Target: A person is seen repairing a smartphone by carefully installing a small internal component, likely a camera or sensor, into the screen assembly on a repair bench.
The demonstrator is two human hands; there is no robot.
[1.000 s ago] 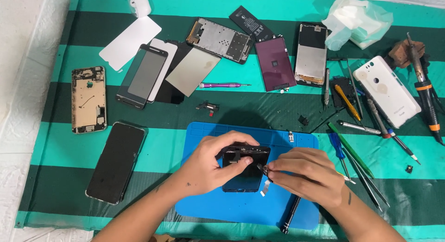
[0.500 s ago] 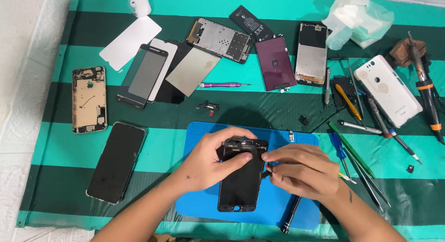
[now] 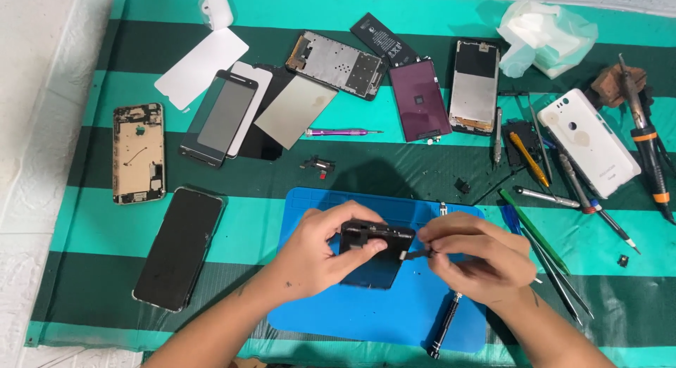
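The left hand (image 3: 313,259) gripped one black screen panel (image 3: 373,259), thumb on its face and fingers curled round its top edge, holding it tilted above the blue mat (image 3: 366,315). The right hand (image 3: 479,259) was closed narrowly at the panel's right edge, pinching a small part there; what it pinched was too small to tell. One black screwdriver (image 3: 443,326) lay on the mat just below that hand. Left of the mat lay one dark phone (image 3: 179,248) and one gold frame (image 3: 139,153). One purple screwdriver (image 3: 341,132) lay above the mat. One white back cover (image 3: 588,142) and one soldering iron (image 3: 644,135) lay at the right.
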